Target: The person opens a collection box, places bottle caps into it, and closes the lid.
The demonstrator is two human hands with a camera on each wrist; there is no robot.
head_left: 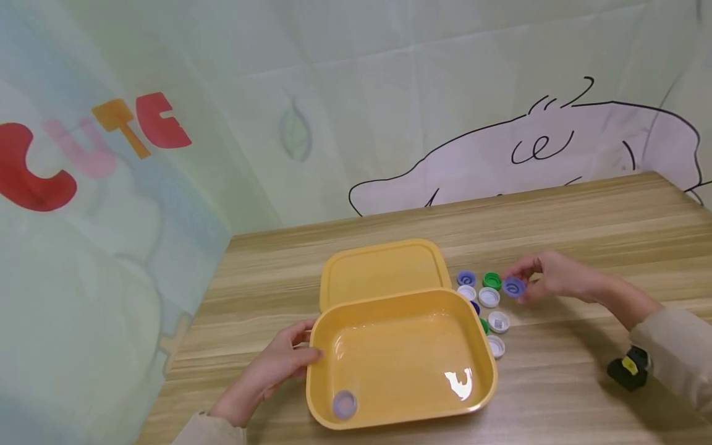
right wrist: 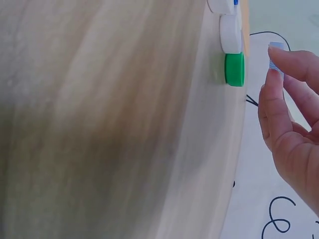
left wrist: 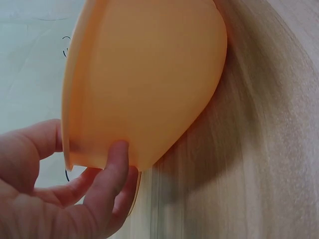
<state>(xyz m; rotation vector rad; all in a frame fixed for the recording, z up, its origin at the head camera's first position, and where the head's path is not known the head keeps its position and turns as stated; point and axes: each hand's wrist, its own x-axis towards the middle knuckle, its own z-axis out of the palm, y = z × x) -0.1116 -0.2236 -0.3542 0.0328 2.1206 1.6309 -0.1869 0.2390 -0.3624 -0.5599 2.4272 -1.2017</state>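
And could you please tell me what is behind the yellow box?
Behind the yellow box, a flat yellow lid lies on the wooden table. The box covers the lid's near edge, so I cannot tell how far it extends there.

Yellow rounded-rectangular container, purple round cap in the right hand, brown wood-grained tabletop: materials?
Yellow rounded-rectangular container: likely moulded plastic, glossy inside; bright highlight on its floor.
Purple round cap in the right hand: probably plastic, going by its shallow, raised-rim bottle-cap form; finish unclear.
Brown wood-grained tabletop: wood or wood-look laminate, fairly matte; streaky grain, can't tell which.
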